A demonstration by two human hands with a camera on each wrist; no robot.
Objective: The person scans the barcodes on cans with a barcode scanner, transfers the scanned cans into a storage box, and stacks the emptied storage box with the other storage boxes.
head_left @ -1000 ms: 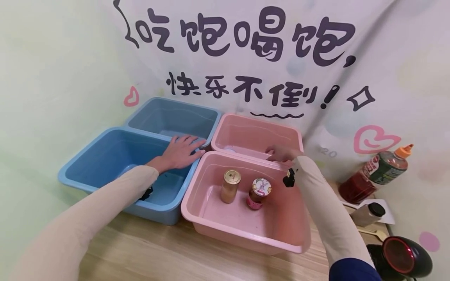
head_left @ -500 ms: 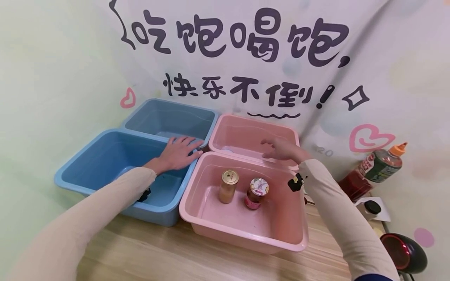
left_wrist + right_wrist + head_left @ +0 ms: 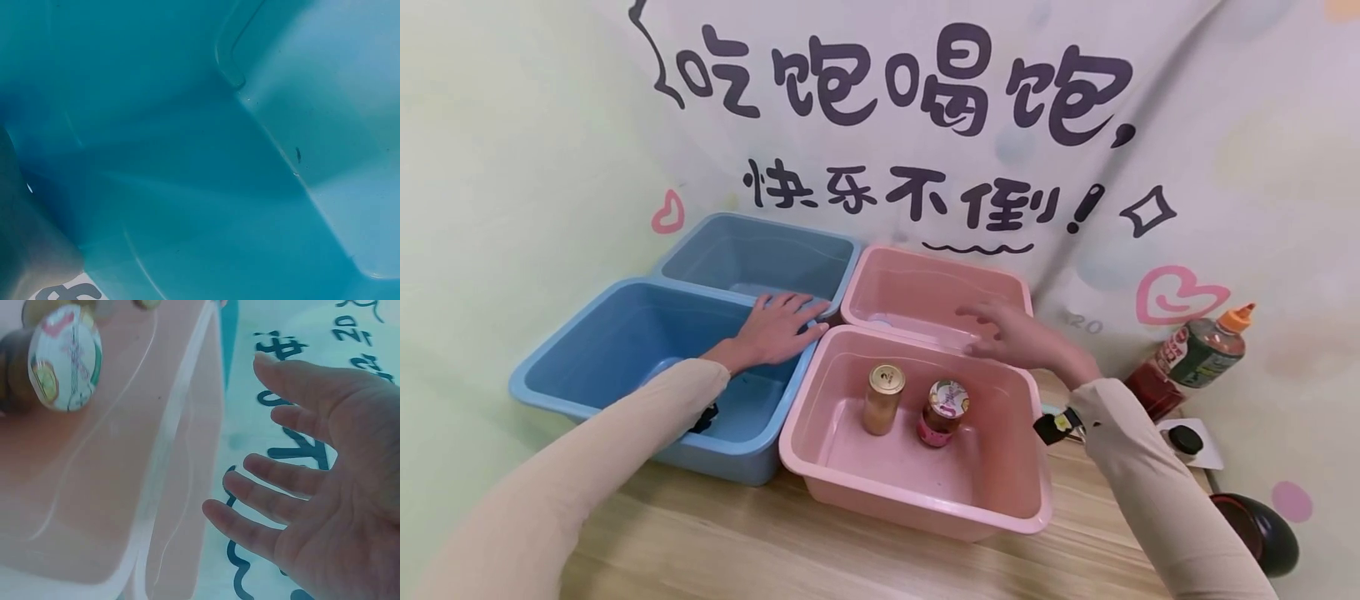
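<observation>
My left hand (image 3: 778, 329) lies with fingers spread on the rim of the front blue tub (image 3: 553, 404), where it meets the back blue tub (image 3: 760, 229). Only the edge of that hand shows in the left wrist view. Over the shared edge of the two pink tubs hovers my right hand (image 3: 1026, 333), its fingers loosely bent and apart. Its bare palm (image 3: 369, 444) faces the right wrist camera. Inside the front pink tub (image 3: 917, 504) stand a gold-topped can (image 3: 882, 404) and a small jar (image 3: 942, 414) with a patterned lid. The back pink tub (image 3: 940, 275) is partly hidden by my right hand.
Right of the tubs stand a red sauce bottle (image 3: 1187, 362) with an orange cap, a black-capped container (image 3: 1183, 442) and a rounded black object (image 3: 1258, 533). A printed cloth (image 3: 865, 142) hangs behind. Wooden tabletop (image 3: 715, 533) shows in front.
My right hand has risen out of the back pink tub and come nearer and to the right, its fingers loosening. The left hand stays on the rim. The head view has shifted slightly.
</observation>
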